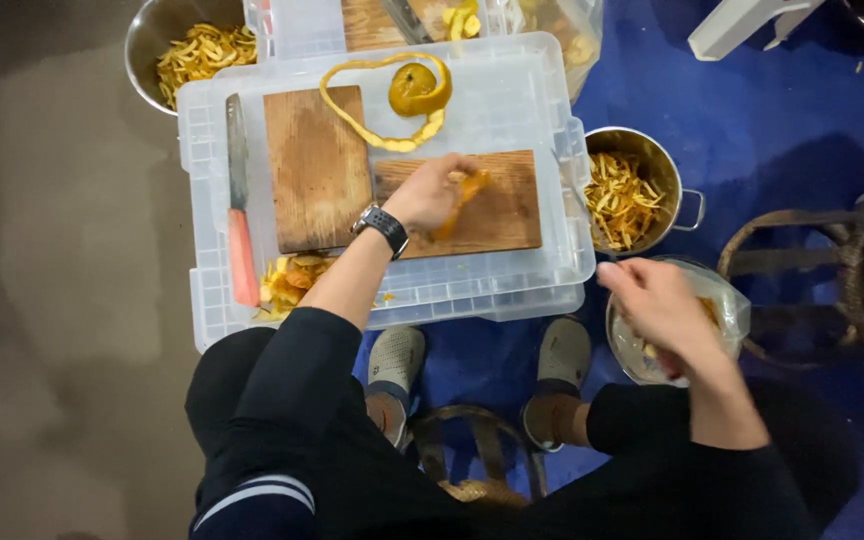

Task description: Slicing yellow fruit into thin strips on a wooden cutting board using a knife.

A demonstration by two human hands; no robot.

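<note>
Left hand (430, 192): rests on the right-hand cutting board (492, 205), fingers curled closed around a strip of orange peel (460, 200); a dark wristwatch (382, 226) sits on the wrist.
Orange peel strip: lies under the left fingers near the board's upper left corner; its long axis runs diagonally, upper end toward the upper right, lower end toward the lower left.
Right hand (660, 305): held over the bag-lined metal bowl (674, 320) at the lower right, fingers loosely spread and pointing left; whether they hold anything cannot be told.
Work surface: an upturned clear plastic crate lid (537, 110) serves as the desk; both boards lie well inside its raised rim.
Left-hand cutting board (317, 165): stands lengthwise, its long side butting against the short end of the right-hand board.
Knife (240, 205): lies along the crate's left margin, parallel to that edge, blade away from the person, orange handle toward them.
Peeled fruit (414, 88): sits near the crate's far edge, ringed by a long looping spiral of peel (377, 125).
Open room: bare board lies to the right of the left hand; a bare strip of lid runs along the near edge.
Peel scraps (290, 282): heaped at the near edge, below the left-hand board.
Pot of cut peel (627, 195): stands on the blue floor (772, 120), just beside the crate's right edge.
Second bowl of cut peel (187, 45): at the crate's far left corner.
</note>
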